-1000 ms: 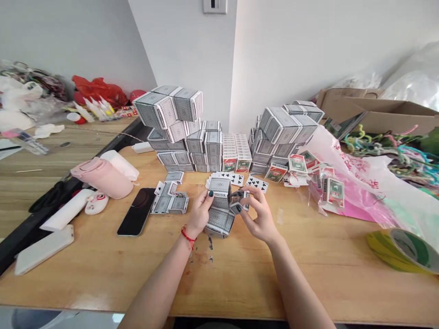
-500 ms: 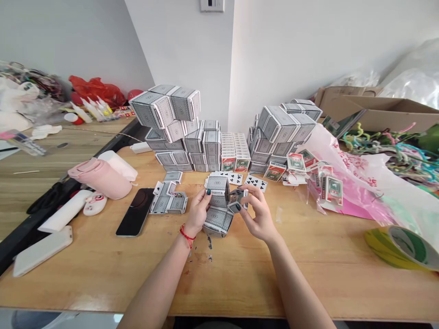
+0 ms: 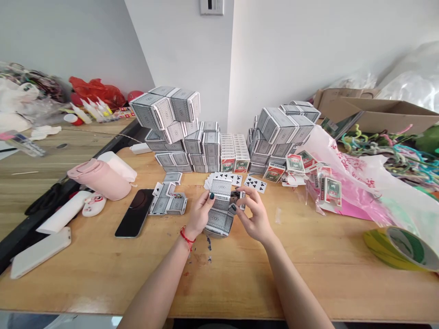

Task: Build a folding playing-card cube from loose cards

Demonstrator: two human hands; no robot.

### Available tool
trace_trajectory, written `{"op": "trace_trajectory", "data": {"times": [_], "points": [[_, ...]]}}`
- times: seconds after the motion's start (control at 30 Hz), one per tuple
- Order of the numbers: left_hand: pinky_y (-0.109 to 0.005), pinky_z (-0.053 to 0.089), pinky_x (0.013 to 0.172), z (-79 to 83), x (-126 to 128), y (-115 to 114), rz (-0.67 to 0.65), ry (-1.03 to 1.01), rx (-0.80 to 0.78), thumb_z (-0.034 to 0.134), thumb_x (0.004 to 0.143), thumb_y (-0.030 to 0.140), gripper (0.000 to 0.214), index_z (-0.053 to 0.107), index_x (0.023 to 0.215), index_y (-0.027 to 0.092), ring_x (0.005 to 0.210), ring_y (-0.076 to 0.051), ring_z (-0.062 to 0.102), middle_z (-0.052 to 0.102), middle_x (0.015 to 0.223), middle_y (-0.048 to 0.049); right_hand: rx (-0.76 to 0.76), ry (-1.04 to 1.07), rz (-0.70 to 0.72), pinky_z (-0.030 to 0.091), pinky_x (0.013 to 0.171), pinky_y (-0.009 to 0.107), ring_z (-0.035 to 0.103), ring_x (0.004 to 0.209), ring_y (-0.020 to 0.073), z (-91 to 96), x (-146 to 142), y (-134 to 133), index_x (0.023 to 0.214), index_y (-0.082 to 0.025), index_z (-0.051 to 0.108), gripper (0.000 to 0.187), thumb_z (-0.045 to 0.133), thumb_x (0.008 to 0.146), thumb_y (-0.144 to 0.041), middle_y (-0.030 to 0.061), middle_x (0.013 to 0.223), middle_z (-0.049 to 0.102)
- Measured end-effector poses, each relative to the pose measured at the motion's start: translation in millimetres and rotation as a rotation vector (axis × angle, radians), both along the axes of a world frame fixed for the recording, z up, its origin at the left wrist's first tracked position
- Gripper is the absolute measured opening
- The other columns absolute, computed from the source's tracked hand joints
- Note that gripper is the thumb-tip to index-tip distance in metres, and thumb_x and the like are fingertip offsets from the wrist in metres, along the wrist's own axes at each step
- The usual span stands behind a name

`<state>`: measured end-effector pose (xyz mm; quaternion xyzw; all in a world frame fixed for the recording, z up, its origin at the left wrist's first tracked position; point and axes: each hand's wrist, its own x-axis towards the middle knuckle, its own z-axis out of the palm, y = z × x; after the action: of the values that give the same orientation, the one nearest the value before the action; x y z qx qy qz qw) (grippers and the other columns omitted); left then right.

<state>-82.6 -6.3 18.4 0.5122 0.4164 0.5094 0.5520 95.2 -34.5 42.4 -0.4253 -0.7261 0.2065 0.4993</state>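
Note:
My left hand (image 3: 199, 212) grips the left side of a block of folded playing cards (image 3: 219, 219), its thumb lying on the patterned grey face. At the block's right side, my right hand (image 3: 254, 214) pinches a folded playing card (image 3: 237, 199) between thumb and fingers, close against the block. Part of that card is hidden by the fingers. Loose playing cards (image 3: 255, 183) lie face up just behind the block. To the left, several folded cards (image 3: 168, 201) rest on the table beside a black phone (image 3: 135, 213).
Stacked card cubes rise at the left (image 3: 171, 132) and right (image 3: 283, 132), with rows of card boxes (image 3: 235, 151) between them. A pink tumbler (image 3: 99, 178) lies at the left. Yellow tape (image 3: 384, 244), a plastic bag (image 3: 356, 169) and a cardboard box (image 3: 387, 114) are at the right.
The folded card in my right hand has moved slightly left, closer against the block. My left hand keeps its hold, and the block's upper part has turned a little.

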Motion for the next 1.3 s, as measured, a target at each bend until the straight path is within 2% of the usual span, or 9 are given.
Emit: {"op": "trace_trajectory", "data": {"times": [0.1,0.33,0.53,0.73,0.87,1.07,1.3], "points": [[-0.027,0.043,0.076,3.6,-1,-2,-0.011,0.043,0.013,0.052,0.081,0.042,0.03,0.06,0.092,0.015,0.081,-0.016,0.056,0.063,0.088,-0.0039,-0.004,0.003,-0.012,0.04,0.091,0.042,0.047,0.11,0.0237,-1.6,-1,1,0.074,-0.021,0.052,0.008,0.051,0.079,-0.015,0.0093,0.114,0.048],[-0.026,0.042,0.075,9.2,-2,-5,-0.051,0.017,0.052,0.053,0.08,0.042,0.032,0.061,0.096,0.016,0.081,-0.016,0.054,0.063,0.089,-0.0041,-0.003,0.005,-0.039,0.042,0.089,0.042,0.05,0.107,0.0234,-0.3,-2,1,0.071,-0.021,0.053,0.01,0.051,0.078,-0.015,0.0085,0.111,0.052],[-0.025,0.04,0.067,9.4,-4,-6,-0.076,0.005,0.068,0.055,0.078,0.042,0.028,0.061,0.082,0.015,0.07,-0.014,0.049,0.058,0.075,-0.0017,0.028,-0.017,-0.049,0.044,0.086,0.043,0.052,0.104,0.0239,3.5,-6,0,0.068,-0.021,0.053,0.012,0.05,0.077,-0.012,0.0084,0.11,0.051],[-0.025,0.039,0.068,13.1,-4,-6,-0.081,0.024,0.061,0.056,0.077,0.042,0.027,0.062,0.081,0.016,0.069,-0.014,0.046,0.056,0.073,-0.0013,0.024,-0.014,-0.049,0.047,0.083,0.043,0.051,0.103,0.0236,3.6,-8,1,0.068,-0.021,0.053,0.015,0.049,0.077,-0.01,0.0079,0.105,0.049],[-0.026,0.04,0.07,12.2,-5,-5,-0.06,0.008,0.034,0.057,0.076,0.04,0.026,0.063,0.082,0.015,0.071,-0.016,0.05,0.059,0.073,-0.0017,0.017,-0.004,-0.024,0.049,0.079,0.041,0.051,0.099,0.0222,1.5,-9,2,0.069,-0.021,0.055,0.016,0.048,0.077,-0.008,0.0079,0.106,0.046],[-0.027,0.042,0.075,14.8,-2,-6,-0.052,-0.041,0.008,0.057,0.077,0.038,0.027,0.064,0.09,0.016,0.083,-0.02,0.056,0.064,0.081,-0.0028,0.023,-0.037,-0.028,0.045,0.087,0.047,0.05,0.099,0.0224,-1.0,-10,1,0.07,-0.022,0.056,0.018,0.048,0.076,-0.007,0.0076,0.104,0.044],[-0.025,0.041,0.07,21.2,-1,-6,-0.08,0.013,0.019,0.054,0.079,0.04,0.026,0.06,0.076,0.015,0.075,-0.017,0.053,0.059,0.072,-0.0008,0.017,-0.05,-0.031,0.049,0.08,0.042,0.052,0.091,0.0199,0.4,-11,3,0.07,-0.021,0.056,0.018,0.049,0.077,-0.007,0.0072,0.102,0.042]]}}
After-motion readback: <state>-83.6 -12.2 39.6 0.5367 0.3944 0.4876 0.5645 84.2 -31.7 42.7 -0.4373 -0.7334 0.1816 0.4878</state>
